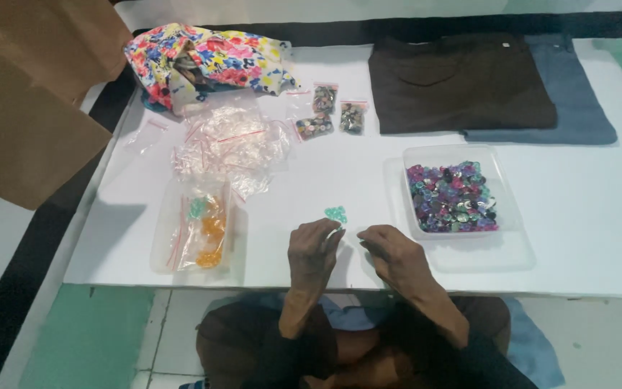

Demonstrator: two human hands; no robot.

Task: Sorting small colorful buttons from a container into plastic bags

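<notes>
A white worktop (584, 216) carries a clear tray of mixed buttons (453, 197), the landmark here. Left of the tray lies a small green heap (335, 213); just below it the left hand (312, 252) curls, fingertips pinched (on something too small to tell), while the right hand (394, 256) rests loosely closed. Farther left, filled bags (197, 229) suggest sorting is partly done; the tray remains full.

Near the front edge of the white board (577, 238) lay small green buttons (335, 213). The clear tray (502, 187) held purple, pink and teal buttons. At the far edge were a multicoloured floral cloth (210, 61), a dark brown garment (458, 83) and a blue garment (577, 94).
</notes>
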